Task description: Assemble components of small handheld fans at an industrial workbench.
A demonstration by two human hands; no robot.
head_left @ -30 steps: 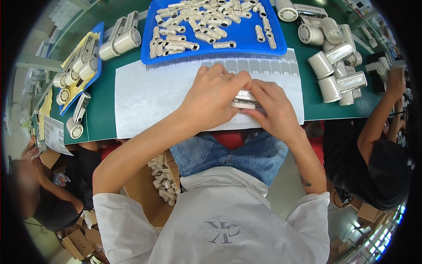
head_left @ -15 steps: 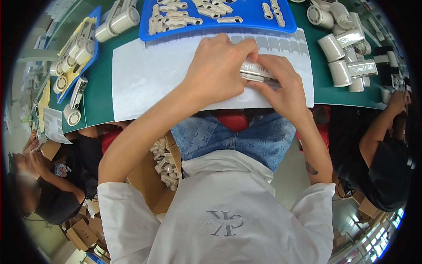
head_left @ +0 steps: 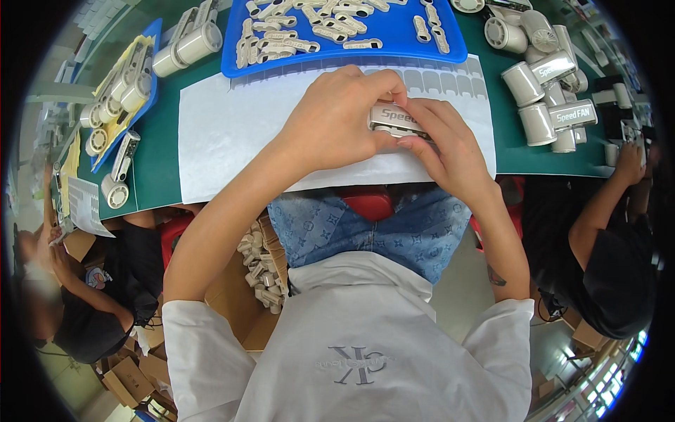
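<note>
Over the white sheet [head_left: 232,137], my two hands hold a small white fan body [head_left: 388,114] with a glossy, lettered face turned up. My left hand [head_left: 336,119] is closed around its left end, thumb at the near edge and fingers curled over the far edge. My right hand [head_left: 453,151] grips the right end between thumb and fingers, which cover that part. Both thumbs nearly meet at the near side. Behind my hands, grey rounded stickers [head_left: 455,84] run along the sheet's far edge.
A blue tray [head_left: 450,56] of small white oblong parts [head_left: 339,27] lies beyond the sheet. Finished-looking white fans [head_left: 538,123] pile at right; others fill a blue tray [head_left: 144,105] at left. A cardboard box [head_left: 242,309] of white parts stands below. Co-workers [head_left: 608,253] sit on both sides.
My hands and the fan body have shifted slightly left in the picture. More of the lettered face now shows between my fingers. The view has tilted a little.
</note>
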